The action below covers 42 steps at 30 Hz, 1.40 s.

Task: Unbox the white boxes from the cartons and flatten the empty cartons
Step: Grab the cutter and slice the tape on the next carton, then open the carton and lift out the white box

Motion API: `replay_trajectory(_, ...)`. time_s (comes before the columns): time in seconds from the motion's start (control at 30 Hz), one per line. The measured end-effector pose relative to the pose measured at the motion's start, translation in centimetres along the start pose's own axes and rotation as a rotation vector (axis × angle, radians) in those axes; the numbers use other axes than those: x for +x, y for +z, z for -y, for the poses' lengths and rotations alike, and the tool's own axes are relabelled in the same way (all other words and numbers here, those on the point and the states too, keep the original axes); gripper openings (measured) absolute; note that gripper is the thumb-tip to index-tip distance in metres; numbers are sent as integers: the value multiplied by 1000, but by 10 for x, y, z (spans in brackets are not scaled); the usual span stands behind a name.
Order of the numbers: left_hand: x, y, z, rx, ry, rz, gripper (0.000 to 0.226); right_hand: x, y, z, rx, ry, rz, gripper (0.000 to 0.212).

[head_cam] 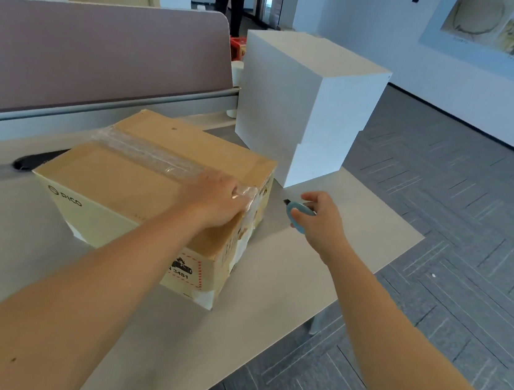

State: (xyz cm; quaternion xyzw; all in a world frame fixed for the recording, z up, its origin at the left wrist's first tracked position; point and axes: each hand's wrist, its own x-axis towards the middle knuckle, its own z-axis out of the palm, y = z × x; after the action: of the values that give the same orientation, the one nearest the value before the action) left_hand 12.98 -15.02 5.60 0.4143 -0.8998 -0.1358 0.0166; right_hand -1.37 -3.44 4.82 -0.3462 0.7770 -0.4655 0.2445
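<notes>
A brown carton [152,195] sits on the pale worktop [285,295], toward its back edge and just in front of the mauve divider [97,58]. The carton's top flaps are closed, with a strip of clear tape [157,153] running along the seam and down over its right end. A red-hatched warning label [185,270] shows on the near side at the right corner, and black print marks the same side further left.

The left hand [216,199] rests on the carton's top at its right end, fingers curled over the edge where the tape folds down; whether it pinches the tape cannot be told.

The right hand [320,219] hovers just beside the carton's right end, above the worktop, gripping a light blue cutter [297,212] whose dark tip points toward the carton without touching it.

Two white boxes [309,104] stand stacked at the worktop's far right corner, the upper one larger and slightly overhanging the lower. They are close behind the carton but apart from it.

Grey patterned carpet [452,251] lies to the right of the worktop.
</notes>
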Motion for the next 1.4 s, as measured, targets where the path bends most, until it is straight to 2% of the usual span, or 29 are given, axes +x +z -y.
replay_trajectory(0.13, -3, 5, -35, 36, -17, -31, 33, 15, -24, -6, -120, -40, 32, 22)
replay_trajectory(0.23, 2, 16, -67, 123, 29, -67, 45, 29, -46, -18, -197, -74, 81, 24)
replay_trajectory(0.33, 9, 32, -103, 174, 50, -93, 46, 45, -71, -38, -296, -107, 150, 24)
replay_trajectory(0.5, 15, 81, -147, 177, -49, 104, 48, 69, -105, -87, -419, -125, 336, 26)
replay_trajectory(0.67, 4, 129, -165, 87, -154, 200, 47, 79, -108, -142, -470, -96, 507, 32)
replay_trajectory(0.77, 1, 149, -168, 63, -200, 219, 44, 80, -103, -164, -468, -69, 538, 36)
replay_trajectory(0.9, -3, 167, -167, 39, -239, 223, 45, 79, -97, -182, -492, -101, 537, 31)
replay_trajectory(1.2, -13, 159, -168, 65, -292, 242, 52, 80, -102, -173, -668, -236, 517, 37)
replay_trajectory(1.4, -12, 103, -165, 118, -300, 127, 54, 82, -104, -117, -678, -333, 521, 39)
